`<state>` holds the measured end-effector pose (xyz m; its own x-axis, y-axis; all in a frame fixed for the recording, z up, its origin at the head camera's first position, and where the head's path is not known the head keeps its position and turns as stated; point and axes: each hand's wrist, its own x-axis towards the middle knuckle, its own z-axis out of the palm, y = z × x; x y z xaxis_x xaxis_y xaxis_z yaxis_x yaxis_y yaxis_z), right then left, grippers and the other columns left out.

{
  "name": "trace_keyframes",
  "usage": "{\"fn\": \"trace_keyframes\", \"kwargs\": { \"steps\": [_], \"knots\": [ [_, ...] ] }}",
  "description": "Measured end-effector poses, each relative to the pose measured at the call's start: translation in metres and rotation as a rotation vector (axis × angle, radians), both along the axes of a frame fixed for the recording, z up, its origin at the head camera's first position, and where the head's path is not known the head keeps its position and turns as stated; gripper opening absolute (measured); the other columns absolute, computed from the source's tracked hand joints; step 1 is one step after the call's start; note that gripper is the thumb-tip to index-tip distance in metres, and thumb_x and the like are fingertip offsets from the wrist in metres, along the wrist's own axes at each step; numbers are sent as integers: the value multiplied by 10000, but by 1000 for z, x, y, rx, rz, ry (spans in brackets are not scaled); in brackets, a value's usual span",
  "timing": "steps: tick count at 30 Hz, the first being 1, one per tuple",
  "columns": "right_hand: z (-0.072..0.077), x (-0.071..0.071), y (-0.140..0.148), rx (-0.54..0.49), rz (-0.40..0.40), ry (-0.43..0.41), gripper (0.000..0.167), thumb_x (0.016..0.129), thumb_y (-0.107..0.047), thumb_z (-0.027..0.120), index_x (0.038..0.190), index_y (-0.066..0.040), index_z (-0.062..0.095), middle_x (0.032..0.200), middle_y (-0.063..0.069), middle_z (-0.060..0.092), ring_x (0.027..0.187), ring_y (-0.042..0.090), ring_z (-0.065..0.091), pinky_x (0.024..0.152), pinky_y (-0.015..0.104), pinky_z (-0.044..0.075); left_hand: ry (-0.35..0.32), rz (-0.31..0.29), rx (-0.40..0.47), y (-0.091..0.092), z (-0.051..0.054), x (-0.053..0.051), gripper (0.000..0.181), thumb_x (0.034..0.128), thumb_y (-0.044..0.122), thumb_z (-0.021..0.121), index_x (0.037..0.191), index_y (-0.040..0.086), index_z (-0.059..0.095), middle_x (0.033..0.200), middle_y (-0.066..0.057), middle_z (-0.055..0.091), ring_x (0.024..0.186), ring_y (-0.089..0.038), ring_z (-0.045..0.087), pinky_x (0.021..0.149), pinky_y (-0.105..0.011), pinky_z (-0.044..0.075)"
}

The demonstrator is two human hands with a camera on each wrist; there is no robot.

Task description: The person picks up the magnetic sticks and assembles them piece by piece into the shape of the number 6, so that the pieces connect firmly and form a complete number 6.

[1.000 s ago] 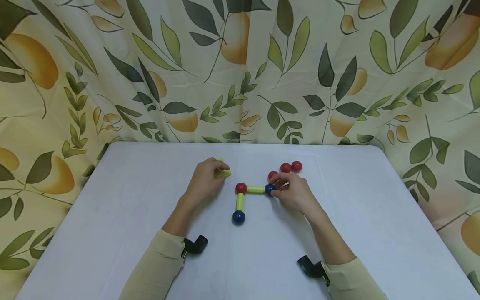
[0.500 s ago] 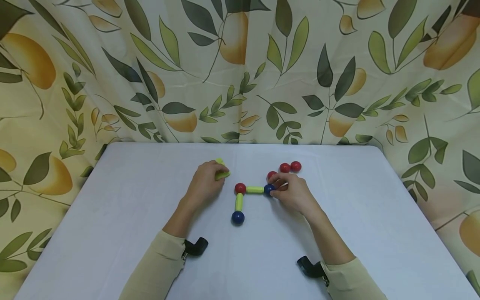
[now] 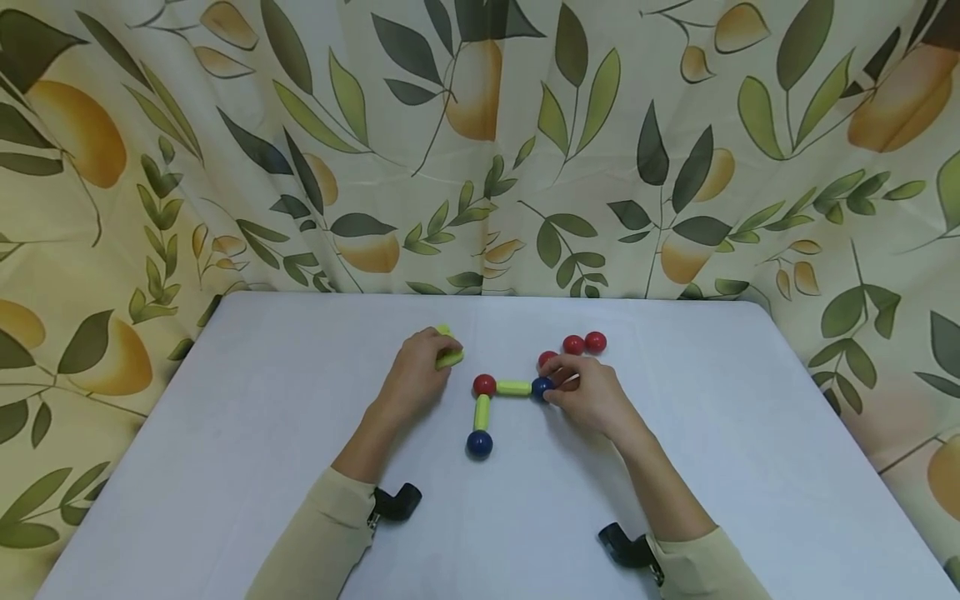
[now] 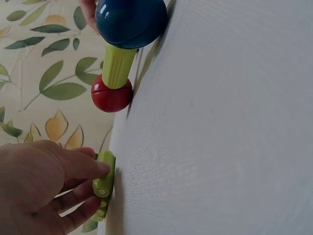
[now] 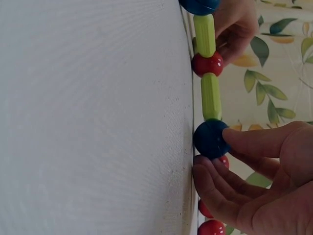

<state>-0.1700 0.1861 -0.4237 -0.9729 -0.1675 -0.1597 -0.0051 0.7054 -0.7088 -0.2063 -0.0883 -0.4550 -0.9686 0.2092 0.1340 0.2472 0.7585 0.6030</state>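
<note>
An L-shaped chain lies on the white table: a red ball point(image 3: 484, 385) at the corner, a yellow-green rod point(image 3: 513, 388) running right to a blue ball point(image 3: 542, 389), and a second rod point(image 3: 482, 413) running toward me to another blue ball point(image 3: 479, 444). My right hand point(image 3: 592, 392) pinches the right-hand blue ball between thumb and fingers, plain in the right wrist view. Up and left of the chain, my left hand point(image 3: 415, 371) holds a loose yellow-green rod point(image 4: 104, 174) with the thumb along it. More rods point(image 4: 100, 210) lie beside it, partly hidden by the fingers.
Beyond my right hand sit loose red balls: one point(image 3: 547, 358) partly covered by the fingers, two more point(image 3: 573, 345) side by side farther back. A patterned fruit-and-leaf cloth point(image 3: 480, 167) hangs behind the table's point(image 3: 262, 417) far edge.
The head view has tilted slightly, so everything sits a little lower. The rod at my left fingers has turned a little. My right hand keeps its grip on the blue ball.
</note>
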Motion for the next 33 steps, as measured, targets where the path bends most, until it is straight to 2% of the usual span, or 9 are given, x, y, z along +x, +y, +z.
{"fn": "trace_keyframes", "kwargs": {
  "steps": [8,23,33],
  "knots": [
    [-1,1,-1,1,-2,-3,258,921,-98,774,1176,-97,735,1102,142,719,1007,288,663,843,374,604,-38,9,-19,2,1,2,297,927,-41,694,1178,100,766,1199,-83,683,1184,-296,621,1043,-431,549],
    [-1,0,1,-2,3,7,251,923,-91,767,1173,-100,737,1097,138,723,1002,288,674,855,389,607,-69,-13,-9,5,8,3,355,944,-55,660,1262,85,730,1135,-96,660,1084,-241,645,975,-369,582],
    [-2,0,1,-1,2,5,252,921,-99,772,1170,-106,737,1096,137,718,1003,283,669,844,376,606,-109,-13,-63,6,10,5,349,960,-41,649,1270,95,733,1200,-100,679,1169,-270,622,1038,-418,551]
  ]
}}
